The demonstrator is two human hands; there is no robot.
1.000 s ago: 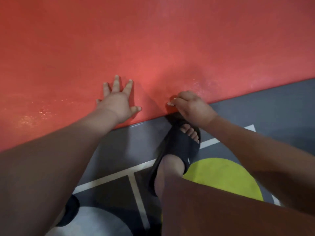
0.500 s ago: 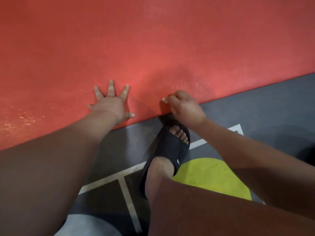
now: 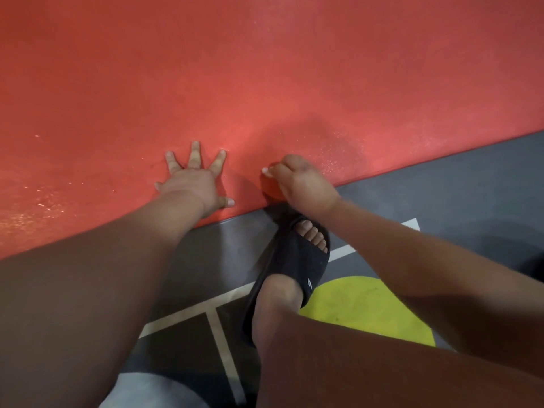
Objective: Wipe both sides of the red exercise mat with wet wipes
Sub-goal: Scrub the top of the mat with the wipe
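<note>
With the left hand (image 3: 191,184) splayed flat steadying the red mat (image 3: 294,69), the right hand (image 3: 306,189), fingers seemingly pinching its near edge, should lift smoothly.

**Dark grey floor with painted markings**

All I get of the room on my feed is the floor (image 3: 441,187), a smooth dark grey surface across the lower part of the head view. Pale painted lines (image 3: 191,312) cross it. One runs diagonally up to the right, and a shorter branch (image 3: 226,357) drops from it toward the bottom edge. Right of that junction lies a bright yellow-green circle (image 3: 362,313), partly hidden. A pale grey curved patch (image 3: 147,390) sits at the bottom left. Soft light leaves a dull sheen (image 3: 229,240) on the grey. I cannot identify the dark blurred shape (image 3: 532,260) at the right edge.
</note>
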